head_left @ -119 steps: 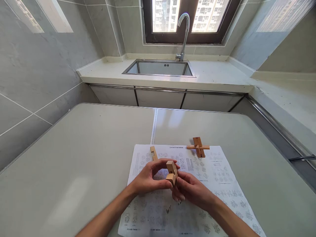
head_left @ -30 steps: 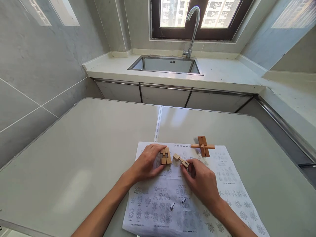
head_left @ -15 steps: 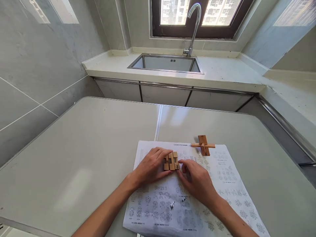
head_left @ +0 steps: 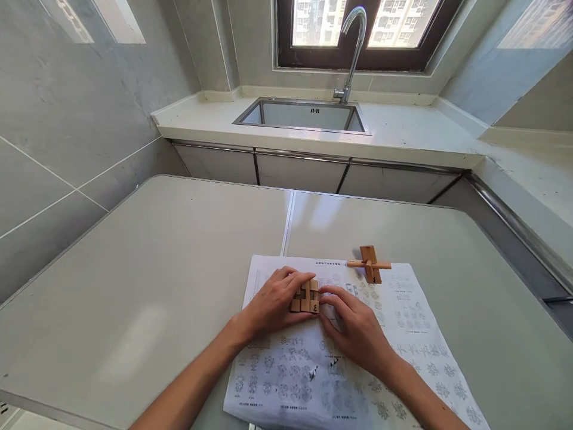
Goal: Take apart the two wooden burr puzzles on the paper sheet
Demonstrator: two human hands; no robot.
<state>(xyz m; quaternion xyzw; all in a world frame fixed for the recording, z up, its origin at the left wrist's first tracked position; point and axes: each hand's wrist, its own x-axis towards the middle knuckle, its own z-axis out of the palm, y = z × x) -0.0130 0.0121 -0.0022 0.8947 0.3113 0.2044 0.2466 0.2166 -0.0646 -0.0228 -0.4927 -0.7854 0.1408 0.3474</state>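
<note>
Several notched wooden puzzle pieces (head_left: pixel 305 301) lie side by side as a small block on a printed sheet (head_left: pixel 295 373). A dark "3" marks the block's near right corner. My left hand (head_left: pixel 271 303) curls around the block's left side, fingers over its far edge and thumb along the near edge, hiding part of it. At the right end, the bent fingertips of my right hand (head_left: pixel 356 325) press on the block, with the thumb by its near corner. Beyond my right hand, a cross-shaped wooden puzzle assembly (head_left: pixel 369 264) rests on the sheet's far edge.
The sheet lies on a pale folding table (head_left: pixel 147 257) with a seam (head_left: pixel 287 224) down its middle. Past the table's far edge are cabinets and a white counter (head_left: pixel 412 131) with a sink (head_left: pixel 308 128) and a tall faucet (head_left: pixel 353 54). A tiled wall (head_left: pixel 89 119) stands left.
The block of puzzle pieces has shifted a little left and toward me, deeper into my left hand. My right fingers have followed it left and spread slightly along its right end.
</note>
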